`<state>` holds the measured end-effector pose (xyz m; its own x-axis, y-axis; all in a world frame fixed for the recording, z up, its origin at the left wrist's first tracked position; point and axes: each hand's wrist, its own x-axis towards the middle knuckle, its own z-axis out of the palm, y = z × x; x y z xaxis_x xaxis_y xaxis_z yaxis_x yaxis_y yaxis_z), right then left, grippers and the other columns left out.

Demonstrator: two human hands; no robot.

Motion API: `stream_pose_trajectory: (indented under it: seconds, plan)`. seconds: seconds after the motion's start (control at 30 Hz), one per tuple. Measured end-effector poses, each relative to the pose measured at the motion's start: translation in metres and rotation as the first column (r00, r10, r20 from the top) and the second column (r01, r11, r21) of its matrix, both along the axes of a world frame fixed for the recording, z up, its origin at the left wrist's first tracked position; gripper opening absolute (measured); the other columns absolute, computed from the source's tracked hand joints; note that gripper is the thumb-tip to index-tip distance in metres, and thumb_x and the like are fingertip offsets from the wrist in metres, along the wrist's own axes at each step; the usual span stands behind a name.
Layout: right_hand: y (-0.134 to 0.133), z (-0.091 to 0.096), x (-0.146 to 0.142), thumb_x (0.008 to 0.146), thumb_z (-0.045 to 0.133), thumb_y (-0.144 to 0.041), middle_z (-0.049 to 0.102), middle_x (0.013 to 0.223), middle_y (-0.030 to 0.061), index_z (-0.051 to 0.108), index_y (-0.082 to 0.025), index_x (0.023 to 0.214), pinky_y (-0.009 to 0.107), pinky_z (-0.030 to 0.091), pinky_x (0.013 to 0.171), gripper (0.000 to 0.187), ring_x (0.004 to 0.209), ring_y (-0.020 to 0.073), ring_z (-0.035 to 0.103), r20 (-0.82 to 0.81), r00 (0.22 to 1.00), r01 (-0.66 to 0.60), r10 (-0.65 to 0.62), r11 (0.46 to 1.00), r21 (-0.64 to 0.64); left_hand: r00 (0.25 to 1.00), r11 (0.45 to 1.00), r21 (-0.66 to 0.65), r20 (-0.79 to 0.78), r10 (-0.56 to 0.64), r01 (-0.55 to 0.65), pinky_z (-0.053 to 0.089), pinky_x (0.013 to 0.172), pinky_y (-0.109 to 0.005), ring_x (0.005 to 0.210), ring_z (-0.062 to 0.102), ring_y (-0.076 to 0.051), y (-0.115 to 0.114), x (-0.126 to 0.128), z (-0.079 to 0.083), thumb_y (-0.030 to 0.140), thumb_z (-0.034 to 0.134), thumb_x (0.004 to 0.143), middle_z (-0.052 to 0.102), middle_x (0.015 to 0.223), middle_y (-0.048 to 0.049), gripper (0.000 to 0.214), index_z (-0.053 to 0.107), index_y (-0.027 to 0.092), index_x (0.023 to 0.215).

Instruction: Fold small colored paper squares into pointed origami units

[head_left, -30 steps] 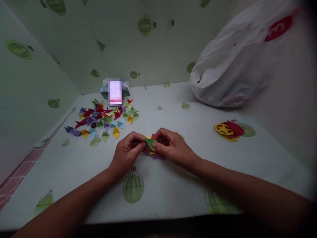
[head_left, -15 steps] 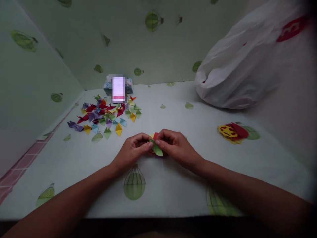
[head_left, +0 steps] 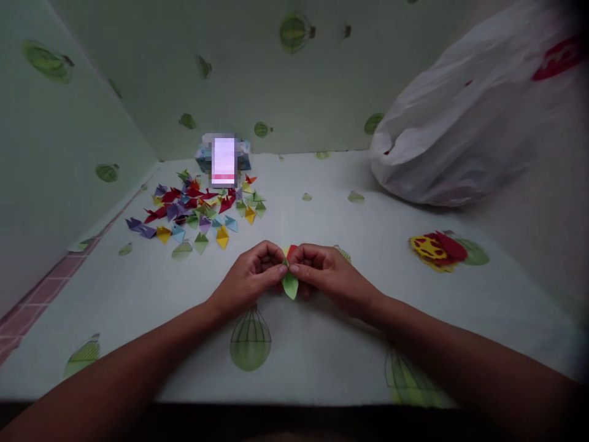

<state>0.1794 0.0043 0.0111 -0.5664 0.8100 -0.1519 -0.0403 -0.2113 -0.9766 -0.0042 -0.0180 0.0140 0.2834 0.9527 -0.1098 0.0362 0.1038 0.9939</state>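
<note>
Low over the middle of the table, my left hand (head_left: 263,268) and my right hand (head_left: 318,270) meet around a small folded green paper (head_left: 290,287). Both thumbs and curled fingers pinch it near its top, and its pointed end hangs down between them. Bits of yellow and red paper (head_left: 291,250) show just behind the fingertips; whether they are joined to the green piece I cannot tell. Several small folded paper pieces (head_left: 201,242) in green, yellow, red, purple, blue and orange lie in a heap to the left, beyond my left hand.
A lit, blurred screen (head_left: 224,161) leans on a patterned box (head_left: 245,157) behind the heap. At the back right stands a large white plastic bag (head_left: 451,141). Red and yellow cut-out shapes (head_left: 437,250) lie on the right of the balloon-print tablecloth (head_left: 317,362).
The green paper has turned from a slant to nearly upright, its point now facing down. My fingertips have drawn closer together at its top. The whole view has shifted slightly.
</note>
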Motion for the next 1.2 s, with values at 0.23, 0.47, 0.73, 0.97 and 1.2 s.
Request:
stream_pose_trajectory:
  seconds: [0.23,0.47,0.73,0.97,1.2]
  plan:
    - [0.0002,0.0029,0.0006,0.080,0.068,-0.036,0.055,0.062,-0.0032,0.056,-0.017,0.074,0.022,0.037,0.049,0.024,0.051,0.0077,0.047,0.050,0.999,0.014,-0.016,0.999,0.038,0.997,0.998,-0.022,0.056,-0.059,0.060,0.047,0.064,-0.025,0.068,0.061,-0.013,0.0017,-0.0017,-0.0030,0.034,0.069,0.084,0.064,0.075,-0.0005,0.021,0.059,0.016,0.090]
    - [-0.0004,0.0047,0.0000,0.080,0.066,-0.033,0.055,0.062,-0.0035,0.055,-0.017,0.072,0.022,0.035,0.048,0.021,0.050,0.0075,0.047,0.054,0.998,0.027,-0.029,0.999,0.038,0.997,0.998,-0.044,0.074,-0.039,0.042,0.049,0.064,-0.024,0.066,0.062,-0.012,0.0019,-0.0015,-0.0044,0.034,0.072,0.082,0.065,0.074,0.0007,0.021,0.062,0.016,0.086]
    - [0.0003,0.0020,-0.0002,0.081,0.065,-0.032,0.056,0.062,-0.0032,0.055,-0.017,0.074,0.022,0.037,0.047,0.019,0.050,0.0081,0.049,0.040,0.998,0.048,-0.049,0.998,0.031,0.998,0.999,-0.026,0.043,-0.034,0.035,0.052,0.066,-0.024,0.068,0.064,-0.012,0.0020,-0.0024,-0.0042,0.033,0.065,0.088,0.067,0.076,0.0005,0.017,0.064,0.016,0.089]
    - [0.0008,-0.0014,0.0006,0.083,0.066,-0.032,0.058,0.064,-0.0027,0.057,-0.017,0.076,0.022,0.038,0.049,0.019,0.050,0.0079,0.049,0.011,1.000,0.020,-0.021,0.999,0.041,1.000,1.000,0.018,-0.014,-0.012,0.012,0.049,0.060,-0.022,0.063,0.061,-0.011,0.0011,-0.0007,0.0011,0.031,0.065,0.087,0.066,0.070,0.0010,0.016,0.063,0.016,0.082]
    - [0.0018,-0.0045,0.0013,0.083,0.068,-0.037,0.059,0.063,-0.0032,0.058,-0.017,0.078,0.022,0.038,0.050,0.024,0.049,0.0078,0.052,-0.068,0.998,-0.001,0.000,1.000,-0.012,1.000,1.000,-0.002,-0.002,0.000,0.000,0.049,0.057,-0.022,0.061,0.059,-0.011,-0.0001,0.0003,0.0007,0.033,0.065,0.087,0.064,0.068,0.0009,0.019,0.062,0.016,0.081]
